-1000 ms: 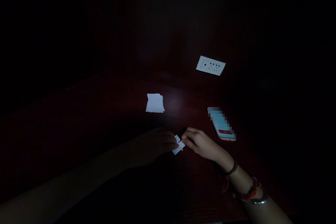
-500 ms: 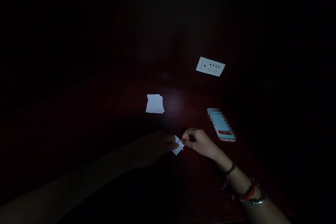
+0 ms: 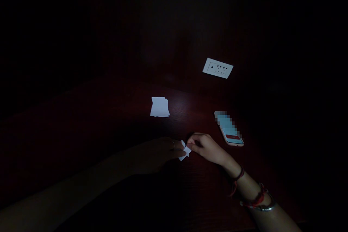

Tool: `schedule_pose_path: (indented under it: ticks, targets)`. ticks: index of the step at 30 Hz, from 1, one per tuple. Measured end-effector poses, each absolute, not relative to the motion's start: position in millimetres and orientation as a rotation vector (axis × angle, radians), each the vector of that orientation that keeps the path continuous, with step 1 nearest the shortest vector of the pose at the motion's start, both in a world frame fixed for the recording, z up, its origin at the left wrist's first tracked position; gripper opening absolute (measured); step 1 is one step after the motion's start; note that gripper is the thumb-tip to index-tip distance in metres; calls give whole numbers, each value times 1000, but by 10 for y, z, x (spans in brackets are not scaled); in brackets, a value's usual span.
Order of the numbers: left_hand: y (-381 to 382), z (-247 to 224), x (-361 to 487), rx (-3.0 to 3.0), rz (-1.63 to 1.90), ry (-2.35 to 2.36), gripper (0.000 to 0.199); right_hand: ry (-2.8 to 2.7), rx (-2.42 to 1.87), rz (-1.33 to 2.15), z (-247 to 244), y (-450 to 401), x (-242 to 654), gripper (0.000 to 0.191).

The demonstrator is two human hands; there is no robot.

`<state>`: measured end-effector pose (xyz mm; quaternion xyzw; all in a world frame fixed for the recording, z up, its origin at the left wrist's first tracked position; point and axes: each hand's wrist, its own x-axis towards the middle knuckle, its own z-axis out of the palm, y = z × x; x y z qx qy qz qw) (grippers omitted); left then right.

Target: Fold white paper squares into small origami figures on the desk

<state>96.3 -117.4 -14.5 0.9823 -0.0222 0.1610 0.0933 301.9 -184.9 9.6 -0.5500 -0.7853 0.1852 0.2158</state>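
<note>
A small folded white paper (image 3: 187,150) lies low on the dark red table (image 3: 201,177), between my two hands. My left hand (image 3: 167,149), dim and wearing a ring, has its thumb and fingers closed on the paper's left side. From the right, my right hand (image 3: 204,146) pinches the paper's upper right edge between thumb and fingertips. Bracelets circle my right wrist. Farther back on the table rests a stack of white paper sheets (image 3: 160,107), touched by neither hand.
To the right of my right hand lies a phone (image 3: 233,139) with a lit, partly pixelated screen. A white socket plate (image 3: 218,68) is behind it on the dark wall. The surroundings are very dark.
The fingers of my left hand have shifted slightly to the right over the folded paper, covering more of it. My right hand has barely moved and keeps its pinch.
</note>
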Motion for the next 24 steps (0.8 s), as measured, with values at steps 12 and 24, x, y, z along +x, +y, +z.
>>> schedule_pose_path:
  ticks: [12,24]
  targets:
    - [-1188,-253,994,2940,462,73,59,-2006,-1662,640,42,-1822,3003,11]
    - [-1209,-204,1014,2821,496,137,48,-1942,-1708,663,32,-1799,3012,9]
